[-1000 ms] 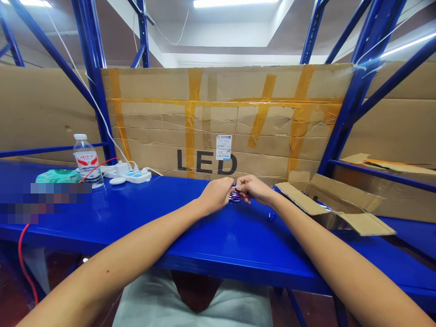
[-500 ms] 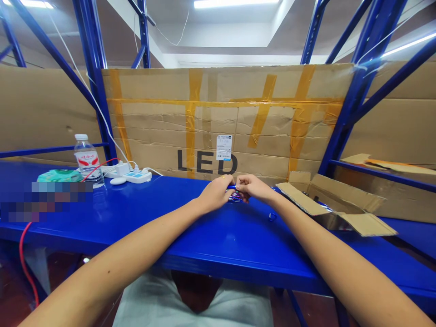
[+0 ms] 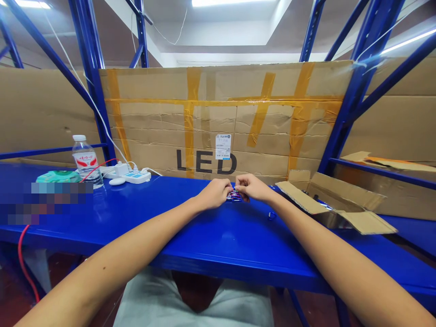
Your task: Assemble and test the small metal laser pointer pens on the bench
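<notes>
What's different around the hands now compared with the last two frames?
The left hand has eased slightly left and its thumb has drawn back since the last frame, showing a bit more of the small shiny pieces between the hands. The right hand has barely moved, fingers still curled. Whether either let anything go, I can't tell. The bottle, power strip and open carton stayed put.
</notes>
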Available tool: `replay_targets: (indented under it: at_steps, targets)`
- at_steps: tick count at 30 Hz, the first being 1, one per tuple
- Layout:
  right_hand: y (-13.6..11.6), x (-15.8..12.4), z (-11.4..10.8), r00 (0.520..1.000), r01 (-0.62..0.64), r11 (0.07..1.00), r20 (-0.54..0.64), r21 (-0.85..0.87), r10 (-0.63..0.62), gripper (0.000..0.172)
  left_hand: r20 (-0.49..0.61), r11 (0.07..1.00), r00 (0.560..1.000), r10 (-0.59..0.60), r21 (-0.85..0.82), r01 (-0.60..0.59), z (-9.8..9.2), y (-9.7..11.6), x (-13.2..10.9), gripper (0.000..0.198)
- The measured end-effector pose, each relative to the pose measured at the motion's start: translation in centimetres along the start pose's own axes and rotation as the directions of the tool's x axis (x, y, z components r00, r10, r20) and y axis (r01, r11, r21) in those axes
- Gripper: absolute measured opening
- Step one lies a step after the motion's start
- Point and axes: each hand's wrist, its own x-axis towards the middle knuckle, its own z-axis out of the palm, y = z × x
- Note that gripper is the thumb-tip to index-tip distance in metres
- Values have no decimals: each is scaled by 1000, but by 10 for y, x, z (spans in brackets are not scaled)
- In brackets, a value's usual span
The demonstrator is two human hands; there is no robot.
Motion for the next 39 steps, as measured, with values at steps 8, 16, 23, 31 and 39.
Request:
replay_targets:
  at_steps: [8,16,23,31,39]
  targets:
    - [-2,-3,1,971,-236,909,63,344,229,14,-78,987,988,131,102,-123,2,4,-3,5]
    - [-2,-2,-5,920,-384,757,284,529,269,17,-20,863,947,319,418,-282,-1,3,-5,20]
    - [-4,-2,-4,936,-344,748,274,568,222,21,-37,849,939,343,440,-292,-3,1,-5,23]
    - [0,1,-1,998,-67,969,8,238,67,21,-139,977,973,182,140,-162,2,1,-1,19]
    - [6,4,2,990,118,986,-64,-119,-126,20,-31,998,999,-27,47,28,3,-4,4,17]
